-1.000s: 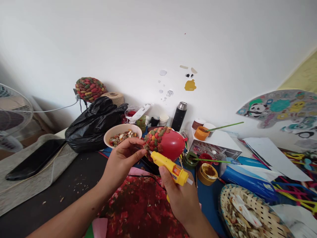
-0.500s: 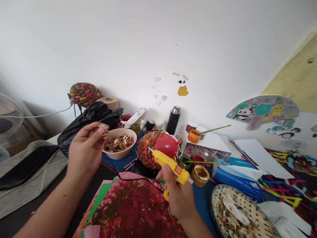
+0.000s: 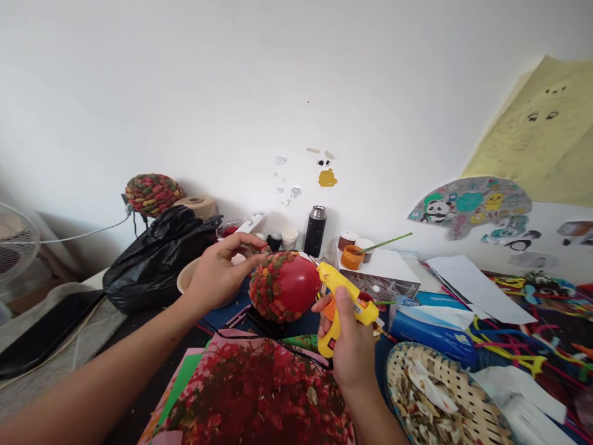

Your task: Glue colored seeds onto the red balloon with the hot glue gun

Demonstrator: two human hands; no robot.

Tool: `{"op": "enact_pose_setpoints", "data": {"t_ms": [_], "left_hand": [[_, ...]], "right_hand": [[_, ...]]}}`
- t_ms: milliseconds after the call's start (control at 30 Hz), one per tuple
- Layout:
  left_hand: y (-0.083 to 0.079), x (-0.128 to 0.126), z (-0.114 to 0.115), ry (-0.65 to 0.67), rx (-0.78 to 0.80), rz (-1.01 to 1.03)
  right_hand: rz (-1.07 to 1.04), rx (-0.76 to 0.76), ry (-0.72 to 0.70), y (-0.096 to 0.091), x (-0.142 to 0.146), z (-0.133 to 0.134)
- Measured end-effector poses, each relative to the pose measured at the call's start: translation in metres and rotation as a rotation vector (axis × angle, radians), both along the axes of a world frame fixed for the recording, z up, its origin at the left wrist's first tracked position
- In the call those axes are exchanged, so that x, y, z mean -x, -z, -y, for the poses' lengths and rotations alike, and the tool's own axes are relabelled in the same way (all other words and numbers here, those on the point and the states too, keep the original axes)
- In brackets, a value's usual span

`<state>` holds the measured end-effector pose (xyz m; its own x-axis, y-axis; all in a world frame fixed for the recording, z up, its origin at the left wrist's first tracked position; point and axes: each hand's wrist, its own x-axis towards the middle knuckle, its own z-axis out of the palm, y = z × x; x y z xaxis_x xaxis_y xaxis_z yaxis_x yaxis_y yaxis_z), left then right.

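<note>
The thumb and fingers of my left hand [image 3: 217,269] are pinched together at the upper left of a red balloon [image 3: 299,281]. Between the fingertips is a small reddish shell piece [image 3: 265,250], mostly covered by the fingers. Painted shell pieces [image 3: 269,290] in red, green and orange cover the balloon's left part; its right part is bare and shiny. My right hand [image 3: 354,346] grips a yellow glue gun [image 3: 345,290], nozzle pointing up and left beside the balloon's right edge. A paint-stained red sheet [image 3: 259,389] lies below both hands.
A pale bowl [image 3: 186,278] is partly hidden behind my left hand. A black flask [image 3: 315,232] and an orange paint jar [image 3: 353,258] stand behind the balloon. A woven basket [image 3: 482,395] of shells is at right. A black bag [image 3: 143,266] lies left, near a shell-covered ball [image 3: 154,193].
My left hand has moved right with the shell piece, from above the bowl to the balloon. The glue gun has moved right, from the balloon's front to its right side, and turned more upright.
</note>
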<state>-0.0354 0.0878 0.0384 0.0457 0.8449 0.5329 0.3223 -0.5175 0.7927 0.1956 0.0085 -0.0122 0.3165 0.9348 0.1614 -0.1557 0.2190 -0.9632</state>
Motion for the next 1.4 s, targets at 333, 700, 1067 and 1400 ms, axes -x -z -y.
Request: {"op": "enact_pose_setpoints", "data": {"t_ms": [333,700,1067,1400], "left_hand": [[-0.006,-0.012,-0.023,0.182,-0.136,-0.398],[-0.005,-0.016,-0.030,0.189,-0.127,-0.464],[-0.006,-0.018,-0.032,0.197,-0.119,-0.462],[-0.002,-0.018,-0.032,0.222,-0.091,-0.470]], "right_hand": [[-0.027,-0.028,-0.014,0.001,0.006,0.002],[-0.013,-0.018,-0.049,0.003,0.008,0.003],[0.042,0.007,-0.053,0.008,0.009,0.001],[0.069,-0.007,-0.062,0.003,0.010,0.003]]}}
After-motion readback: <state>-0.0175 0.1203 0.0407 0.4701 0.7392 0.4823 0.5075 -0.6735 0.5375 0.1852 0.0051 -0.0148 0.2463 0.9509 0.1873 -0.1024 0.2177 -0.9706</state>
